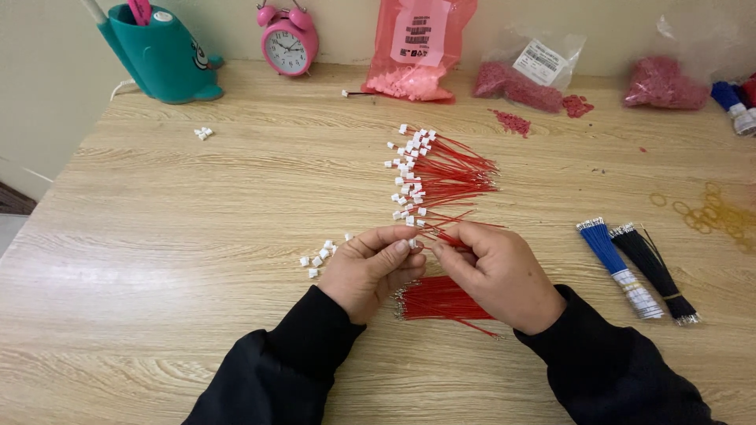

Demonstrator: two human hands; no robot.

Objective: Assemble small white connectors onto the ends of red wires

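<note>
- Your left hand (368, 269) pinches a small white plastic connector housing (413, 243) between thumb and forefinger, the grip closed tight on it.
- Your right hand (498, 271) meets it from the other side, its fingertips closed on a thin red wire (450, 234) whose end points at the housing; how far the wire sits in the housing you cannot tell.
- Under both hands, a loose bundle of bare red wires (441, 299) lies flat on the pale wood-grain desk (173, 236).
- Just beyond your fingers, a fan of finished red wires with white plugs on their ends (429, 173) is spread out, plugs to the left.
- A few spare white housings (319, 256) sit just left of your left hand.
- To the right, well apart, lie a blue wire bundle (618, 267) and a black wire bundle (654, 271), side by side.
</note>
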